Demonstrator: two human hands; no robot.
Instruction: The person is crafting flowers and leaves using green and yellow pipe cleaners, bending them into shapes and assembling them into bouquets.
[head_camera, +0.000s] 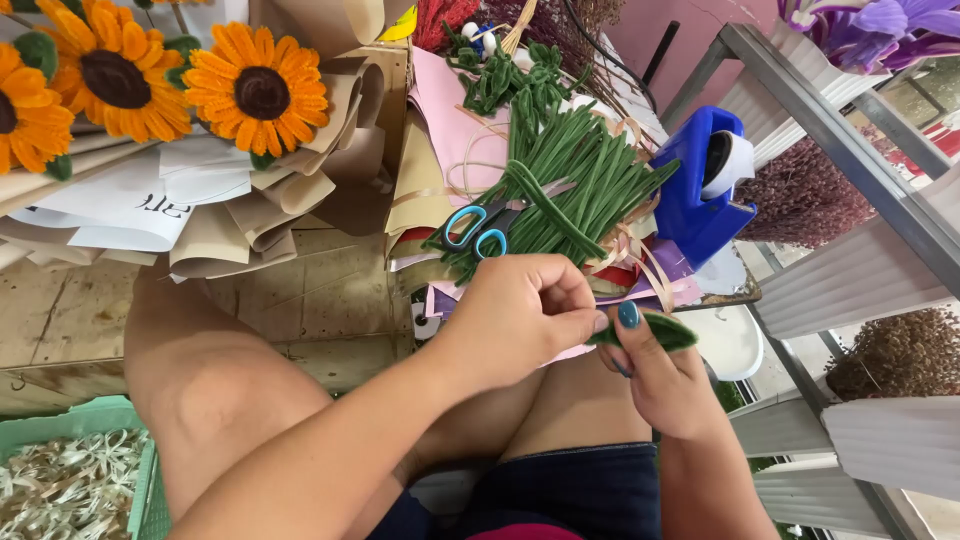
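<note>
My left hand (515, 315) and my right hand (655, 375) meet above my lap, both pinching a small green fuzzy leaf-shaped piece (655, 330). The left fingertips grip its left end; the right thumb and fingers hold its middle from below. Just beyond my hands lies a pile of green fuzzy stems (575, 180) on sheets of coloured paper (450, 120), with blue-handled scissors (478, 228) resting at its near left edge.
Bouquets of orange fuzzy sunflowers (250, 95) in brown paper wrapping lie at the upper left. A blue tape dispenser (700, 190) stands right of the stems. A green basket (75, 470) of pale strands sits lower left. A metal shelf frame (850, 150) with dried flowers is on the right.
</note>
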